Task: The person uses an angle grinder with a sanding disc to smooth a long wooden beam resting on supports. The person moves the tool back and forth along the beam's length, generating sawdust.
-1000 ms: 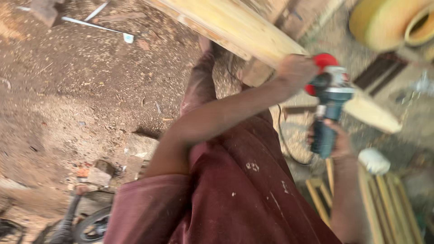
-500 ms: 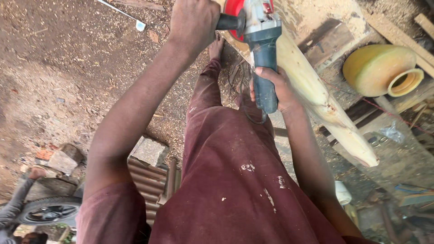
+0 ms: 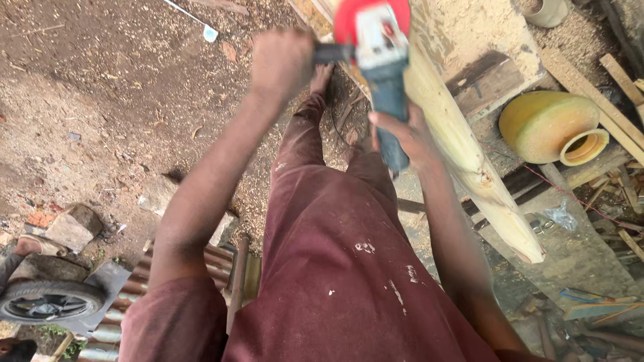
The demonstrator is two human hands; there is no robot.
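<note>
An angle grinder (image 3: 379,47) with a red guard and a blue-grey body sits against a long pale wooden log (image 3: 463,147) that slants from the top centre down to the right. My left hand (image 3: 282,60) is closed on the grinder's black side handle. My right hand (image 3: 402,134) grips the rear of the grinder's body. My maroon trousers (image 3: 335,241) and one bare foot (image 3: 322,74) show below the tool. The grinder's disc is hidden behind the guard.
A yellow clay pot (image 3: 550,124) lies on its side at the right. Sawdust covers the dirt ground (image 3: 100,100). Stones (image 3: 74,224), corrugated metal sheet (image 3: 215,258) and a wheel (image 3: 47,298) sit at lower left. Wood scraps (image 3: 624,80) lie at the far right.
The view has swung since a second ago, so the log now runs steeper. In the last half second both hands and the grinder shifted slightly down the log, with motion blur.
</note>
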